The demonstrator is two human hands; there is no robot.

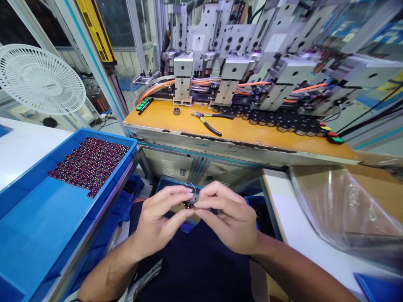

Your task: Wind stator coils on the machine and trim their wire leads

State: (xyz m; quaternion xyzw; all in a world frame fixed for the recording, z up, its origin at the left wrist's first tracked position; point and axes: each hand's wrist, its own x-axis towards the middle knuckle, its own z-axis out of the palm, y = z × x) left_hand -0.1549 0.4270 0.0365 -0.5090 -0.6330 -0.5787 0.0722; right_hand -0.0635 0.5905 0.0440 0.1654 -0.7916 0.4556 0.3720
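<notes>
Between my two hands, over my lap, is a small dark wound motor stator (189, 204) with copper showing and thin wire ends sticking up from it. My left hand (160, 216) pinches it from the left with thumb and fingers. From the other side, the fingertips of my right hand (228, 214) close on it too. Much of the stator is hidden behind the fingers. On the orange bench ahead lie cutting pliers (209, 121) with black and yellow handles, jaws apart, and a single similar stator (176, 110).
A blue tray (40, 235) of many small red and dark parts (91, 161) stands at the left. Behind the orange bench top (151, 121) rises a multi-station machine (226, 71). Rows of dark round parts (283, 121) line its right. A fan (44, 79) stands left; plastic-wrapped cardboard (349, 205) lies right.
</notes>
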